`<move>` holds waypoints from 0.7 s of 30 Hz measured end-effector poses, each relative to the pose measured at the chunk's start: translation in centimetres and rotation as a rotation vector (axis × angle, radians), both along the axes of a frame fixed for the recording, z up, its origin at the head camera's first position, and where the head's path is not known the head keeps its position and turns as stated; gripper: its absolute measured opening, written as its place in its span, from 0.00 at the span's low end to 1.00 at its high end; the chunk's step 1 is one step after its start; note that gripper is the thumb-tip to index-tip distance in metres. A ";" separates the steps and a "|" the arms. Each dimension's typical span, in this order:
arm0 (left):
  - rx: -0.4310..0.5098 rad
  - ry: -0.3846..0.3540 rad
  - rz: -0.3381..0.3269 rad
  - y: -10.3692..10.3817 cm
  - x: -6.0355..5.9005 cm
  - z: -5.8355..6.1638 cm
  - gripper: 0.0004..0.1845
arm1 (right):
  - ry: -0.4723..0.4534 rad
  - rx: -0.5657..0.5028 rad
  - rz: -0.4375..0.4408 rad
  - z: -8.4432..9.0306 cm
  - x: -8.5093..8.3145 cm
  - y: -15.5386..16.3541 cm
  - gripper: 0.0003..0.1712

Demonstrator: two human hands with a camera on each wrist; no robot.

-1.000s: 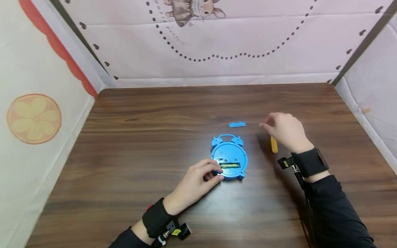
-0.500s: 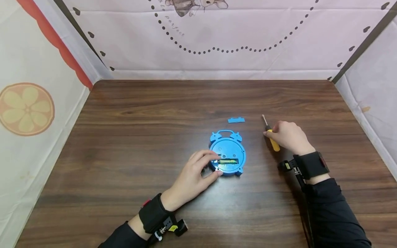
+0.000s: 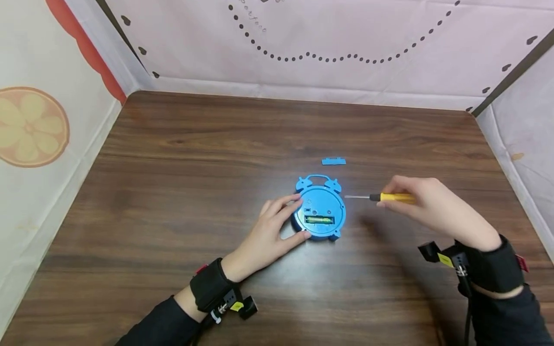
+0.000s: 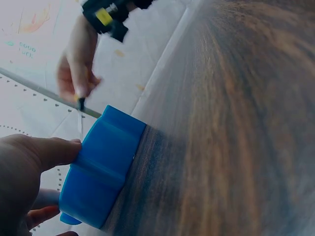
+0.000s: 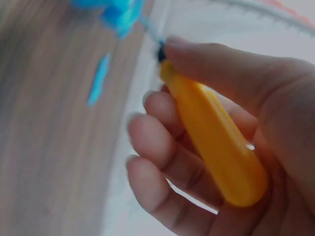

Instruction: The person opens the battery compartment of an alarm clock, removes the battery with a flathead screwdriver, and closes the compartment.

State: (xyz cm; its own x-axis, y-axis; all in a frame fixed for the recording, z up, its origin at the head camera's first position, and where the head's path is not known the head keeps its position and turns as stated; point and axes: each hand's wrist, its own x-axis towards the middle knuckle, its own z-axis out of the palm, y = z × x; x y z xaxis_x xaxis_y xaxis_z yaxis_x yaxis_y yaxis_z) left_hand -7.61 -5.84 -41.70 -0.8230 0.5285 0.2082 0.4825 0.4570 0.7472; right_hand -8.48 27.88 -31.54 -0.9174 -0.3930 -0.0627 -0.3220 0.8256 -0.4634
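A blue alarm clock (image 3: 320, 211) lies face down on the brown table (image 3: 182, 192), its battery bay open with a green battery (image 3: 319, 220) inside. My left hand (image 3: 271, 235) grips the clock's left edge, thumb at the bottom and fingers at the top; the left wrist view shows the clock (image 4: 101, 169) from its edge. My right hand (image 3: 433, 206) holds a yellow-handled screwdriver (image 3: 389, 197), its metal tip pointing left just short of the clock's right rim. The right wrist view shows my fingers curled round the screwdriver handle (image 5: 211, 142).
A small blue battery cover (image 3: 333, 161) lies on the table just behind the clock. Fabric walls (image 3: 303, 43) close in the table at the back and on both sides.
My right hand has lifted the screwdriver off the table and turned it so the tip points left at the clock. My left hand has shifted its fingers up along the clock's left edge.
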 end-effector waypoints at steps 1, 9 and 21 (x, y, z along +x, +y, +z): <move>-0.004 0.004 0.003 -0.1 0.0 0.0 0.37 | 0.037 0.006 0.045 0.5 0.4 -0.5 0.05; -0.036 0.016 -0.001 -0.3 -0.1 -0.1 0.37 | 0.141 0.066 0.276 2.5 1.5 -4.9 0.14; -0.053 0.005 -0.010 -1.1 -0.2 0.2 0.38 | -0.098 0.288 0.284 3.6 -1.3 -8.8 0.07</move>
